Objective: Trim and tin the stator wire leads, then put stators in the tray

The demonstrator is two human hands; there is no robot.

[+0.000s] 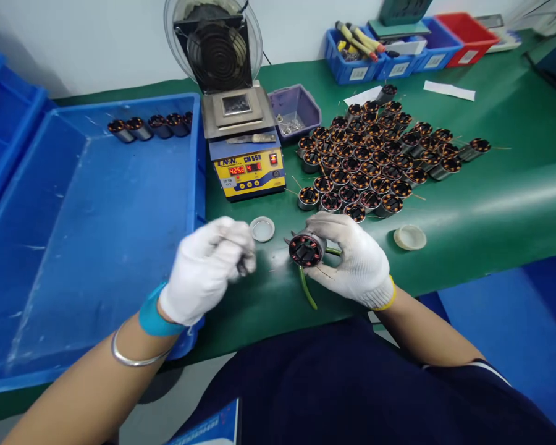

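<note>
My right hand, in a white glove with a yellow cuff, grips a round motor stator by its metal side. The stator's black face with copper windings is turned toward me, and a thin wire sticks out below it. Green-handled pliers lie on the table, partly hidden behind the stator and hand. To the left, my left hand, also gloved in white, is raised with its fingers curled together; the fingertips are blurred, and anything between them is too small to tell. Between the hands, farther back, sits a small round dish.
A yellow-and-blue solder pot unit stands behind the dish. Many stators crowd the green table at back right. A large blue bin is at left, a purple tray behind, a shallow cup at right.
</note>
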